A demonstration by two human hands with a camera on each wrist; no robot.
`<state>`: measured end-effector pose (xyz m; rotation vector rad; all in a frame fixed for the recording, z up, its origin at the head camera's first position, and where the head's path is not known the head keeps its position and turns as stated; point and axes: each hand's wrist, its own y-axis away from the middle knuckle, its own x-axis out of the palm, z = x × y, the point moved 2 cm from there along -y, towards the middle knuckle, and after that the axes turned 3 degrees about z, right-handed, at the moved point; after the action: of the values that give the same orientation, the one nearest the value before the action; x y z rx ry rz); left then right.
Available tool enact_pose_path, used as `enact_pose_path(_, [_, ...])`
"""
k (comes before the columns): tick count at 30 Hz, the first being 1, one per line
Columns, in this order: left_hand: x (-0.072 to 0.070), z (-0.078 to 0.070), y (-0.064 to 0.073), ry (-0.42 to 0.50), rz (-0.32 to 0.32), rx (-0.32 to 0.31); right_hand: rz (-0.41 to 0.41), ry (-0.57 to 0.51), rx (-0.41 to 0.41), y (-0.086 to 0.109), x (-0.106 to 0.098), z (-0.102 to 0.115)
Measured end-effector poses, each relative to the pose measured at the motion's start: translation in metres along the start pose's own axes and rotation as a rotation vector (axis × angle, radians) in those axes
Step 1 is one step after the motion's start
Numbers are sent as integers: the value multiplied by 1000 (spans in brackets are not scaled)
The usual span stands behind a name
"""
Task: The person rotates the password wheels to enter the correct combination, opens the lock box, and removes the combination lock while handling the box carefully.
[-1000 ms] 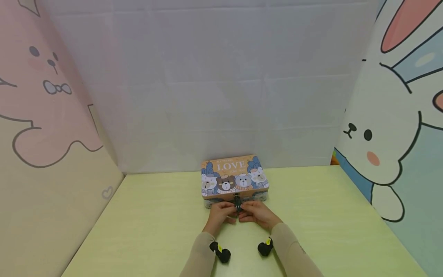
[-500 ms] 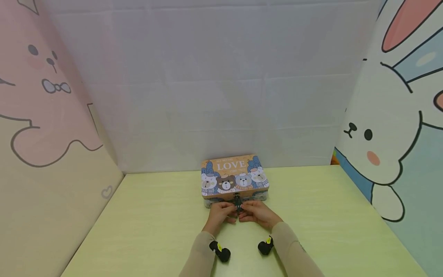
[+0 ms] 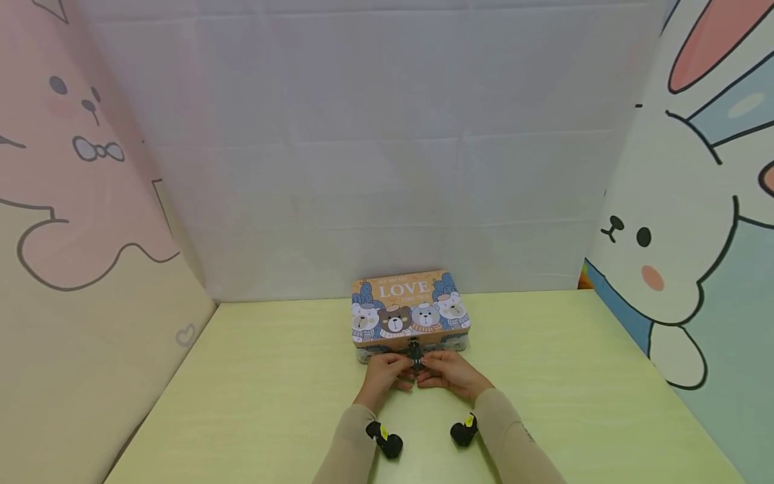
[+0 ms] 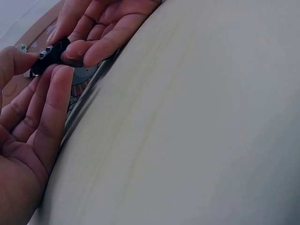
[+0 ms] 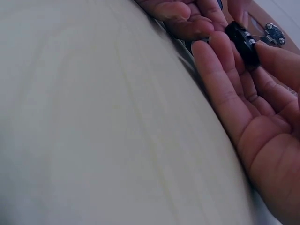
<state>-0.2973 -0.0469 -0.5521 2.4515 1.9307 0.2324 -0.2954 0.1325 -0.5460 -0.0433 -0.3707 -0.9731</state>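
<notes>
A small black combination padlock (image 3: pixel 416 357) with metal dials hangs at the front of a tin box (image 3: pixel 396 292), whose orange lid carries cartoon bears and the word LOVE. My left hand (image 3: pixel 382 378) pinches one end of the padlock between thumb and fingers. From the other side my right hand (image 3: pixel 455 375) pinches the opposite end, its thumb beside the dials in the right wrist view. A metal latch (image 5: pixel 274 35) on the tin's front shows just beyond the padlock. The lid is down, and the fingers hide part of the tin's front.
The tin stands near the back of a pale yellow-green table (image 3: pixel 272 383), close to a white cloth backdrop (image 3: pixel 375 148). Cartoon-printed panels flank it, a pink one (image 3: pixel 78 202) at left and a rabbit one (image 3: pixel 677 269) at right. Both sleeves carry black wrist cameras.
</notes>
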Motion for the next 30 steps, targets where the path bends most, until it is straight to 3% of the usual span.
enact_pose_path(13, [2,-3,2,-17,-17,-13,-16,-9,-1,1,1,0])
enact_pose_path(20, [2,-6,1,51,-31,-19,-34,9,3,0,1,3])
enact_pose_path(30, [0,-5,4,56,13,-8,-28,-3,7,1,2,1])
